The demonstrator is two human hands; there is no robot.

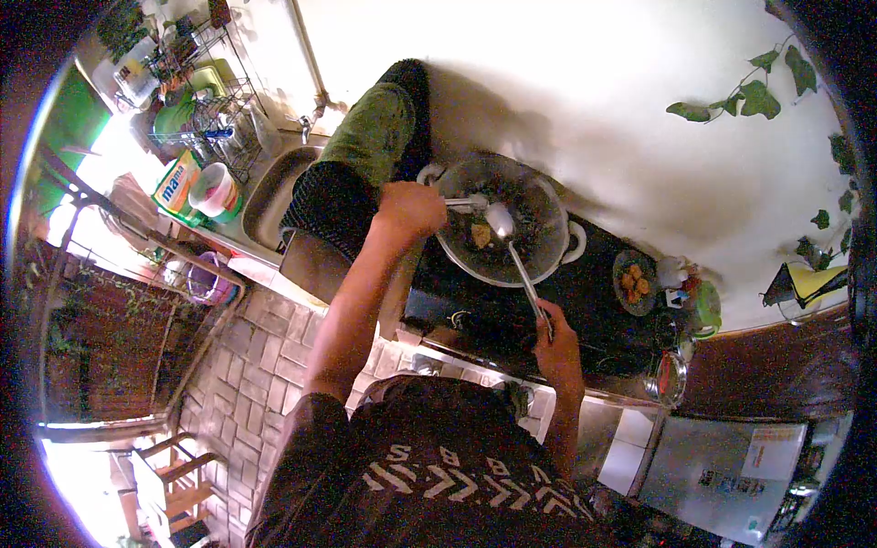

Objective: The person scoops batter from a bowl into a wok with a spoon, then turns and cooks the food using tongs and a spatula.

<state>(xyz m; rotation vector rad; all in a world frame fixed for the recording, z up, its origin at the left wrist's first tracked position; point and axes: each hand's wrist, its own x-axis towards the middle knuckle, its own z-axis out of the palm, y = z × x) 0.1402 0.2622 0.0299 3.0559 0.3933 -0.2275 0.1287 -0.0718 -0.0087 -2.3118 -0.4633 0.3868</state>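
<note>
A wide two-handled pot (551, 260) stands on the black stove top. Inside its dark interior lies a yellowish-brown piece of food (481, 236). My left hand (411, 209) is closed around the handle of a light-coloured utensil (463, 204) that reaches over the pot from the left; its far end is not distinct. My right hand (556, 340) grips a long-handled metal spoon (523, 269). The spoon's shiny bowl (500, 219) is over the pot, close to the end of the left utensil.
On the right, a plate (628, 304) holds several golden-brown food pieces (633, 281), with small containers and a green item (705, 310) beyond it. To the left are a sink (272, 196), a dish rack (233, 119), a white tub (216, 192) and a dark-and-green cloth-like bundle (370, 137).
</note>
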